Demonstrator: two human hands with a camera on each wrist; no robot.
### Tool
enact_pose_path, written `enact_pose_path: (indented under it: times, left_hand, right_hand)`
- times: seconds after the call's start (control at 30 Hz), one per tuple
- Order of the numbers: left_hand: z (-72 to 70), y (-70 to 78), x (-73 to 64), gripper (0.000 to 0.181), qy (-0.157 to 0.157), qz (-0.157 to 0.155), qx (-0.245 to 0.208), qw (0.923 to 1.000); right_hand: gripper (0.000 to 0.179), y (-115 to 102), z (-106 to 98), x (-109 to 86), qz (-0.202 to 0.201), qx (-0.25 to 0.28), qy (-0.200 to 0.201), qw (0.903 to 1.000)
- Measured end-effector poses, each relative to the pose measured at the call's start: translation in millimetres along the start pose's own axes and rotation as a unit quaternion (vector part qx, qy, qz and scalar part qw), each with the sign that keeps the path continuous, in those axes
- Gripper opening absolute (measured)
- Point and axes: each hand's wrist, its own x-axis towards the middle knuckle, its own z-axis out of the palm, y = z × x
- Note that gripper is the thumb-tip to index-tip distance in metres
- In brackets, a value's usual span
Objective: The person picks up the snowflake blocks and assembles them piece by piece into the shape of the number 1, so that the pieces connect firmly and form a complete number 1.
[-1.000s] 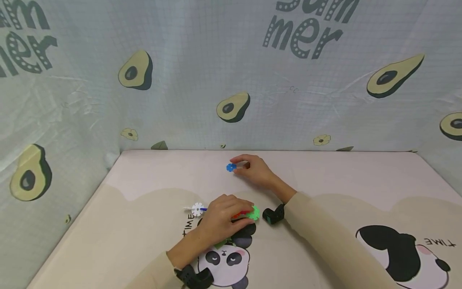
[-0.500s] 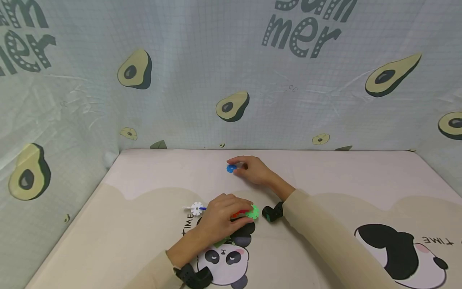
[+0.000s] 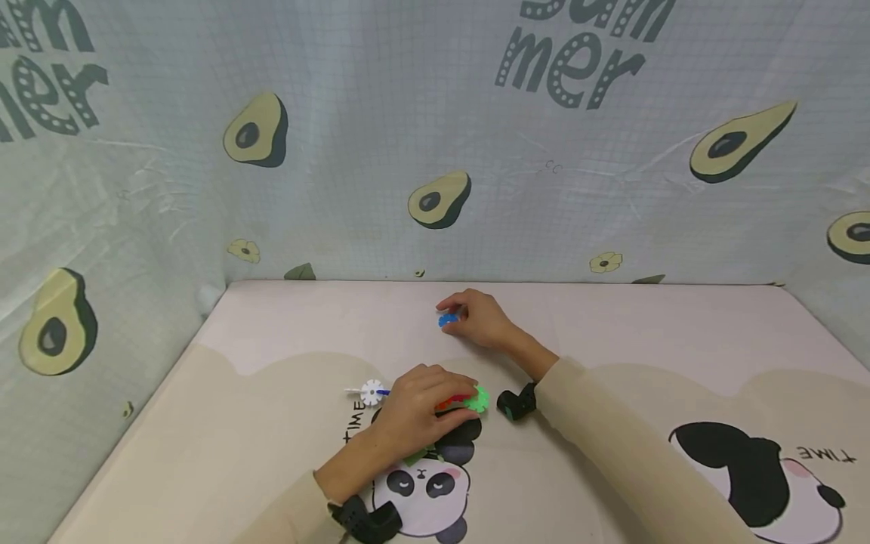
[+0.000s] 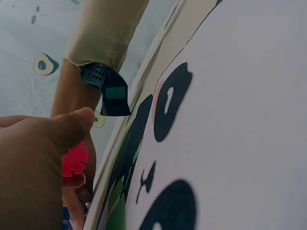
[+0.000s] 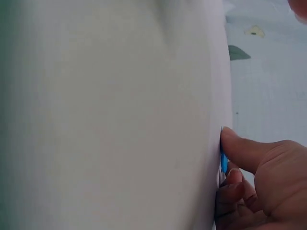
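Note:
Near the far side of the table, my right hand (image 3: 482, 321) holds a small blue notched plastic disc (image 3: 447, 320) between thumb and fingers. In the right wrist view the blue disc (image 5: 224, 162) shows edge-on beside the thumb, close to the tabletop. My left hand (image 3: 423, 408) lies over a row of joined snowflake discs and grips its middle. A green disc (image 3: 479, 400) sticks out at the row's right end, a white disc (image 3: 372, 393) at its left. The left wrist view shows a red disc (image 4: 76, 159) under the left thumb. The palm hides the middle pieces.
The tabletop (image 3: 204, 453) has a light cover printed with pandas (image 3: 421, 499). Behind it hangs a pale curtain (image 3: 340, 151) with avocado prints. Each wrist wears a black camera mount (image 3: 516, 403).
My right hand has shifted slightly to the right with the blue disc, which has turned from face-on to a flatter angle. My left hand and the row have stayed put.

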Motion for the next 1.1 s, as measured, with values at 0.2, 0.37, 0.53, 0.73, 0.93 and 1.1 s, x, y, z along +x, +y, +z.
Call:
enact_pose_path:
  times: [0.2,0.37,0.53,0.73,0.93,1.1]
  left_hand:
    - [0.3,0.3,0.3,0.026,-0.001,0.000,0.000,1.0000]
    - [0.8,0.2,-0.4,0.027,-0.002,-0.001,0.000,1.0000]
    - [1.0,-0.3,-0.4,0.027,-0.001,0.001,0.001,1.0000]
    - [0.8,0.4,0.1,0.027,-0.002,-0.001,-0.003,1.0000]
    - [0.4,1.8,-0.5,0.026,-0.010,-0.009,-0.003,0.9999]
    - [1.0,1.4,-0.9,0.027,-0.008,-0.008,-0.001,0.9999]
  right_hand:
    - [0.032,-3,-2,-2.2,0.019,-0.021,-0.005,0.9996]
    - [0.024,-1,-4,-5.9,0.009,-0.025,-0.001,0.9996]
    - [0.017,1,-7,-10.1,0.003,-0.004,0.009,0.9999]
    - [0.015,4,-14,-17.3,0.006,0.012,0.014,0.9998]
    - [0.019,9,-18,-27.0,0.020,0.055,0.008,0.9983]
    - [0.020,10,-24,-37.5,0.028,0.075,0.006,0.9967]
